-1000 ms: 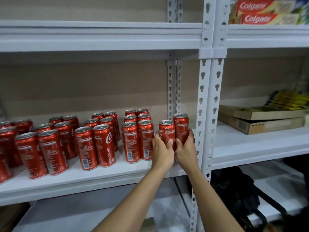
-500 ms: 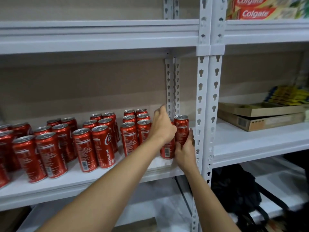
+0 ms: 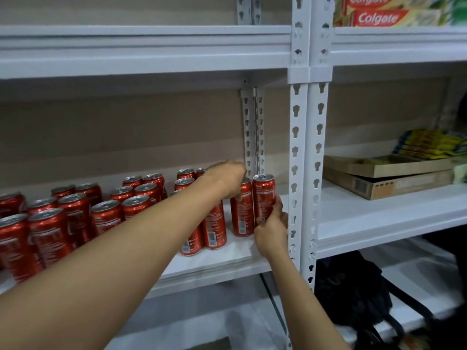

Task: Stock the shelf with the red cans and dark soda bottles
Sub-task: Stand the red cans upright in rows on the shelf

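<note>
Both hands [image 3: 271, 224] seemingly on cans [image 3: 262, 198]

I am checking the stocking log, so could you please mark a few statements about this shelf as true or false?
1. The right hand holds the rightmost red can near its bottom. True.
2. The left hand grips a dark soda bottle. False: it reaches over the top of a neighbouring can; no bottles show.
3. The Colgate boxes sit on the upper right shelf. True.
4. The red cans lie on their sides. False: they stand upright on the white shelf.
5. The cardboard trays share the cans' bay. False: they are in the bay to the right.
</note>
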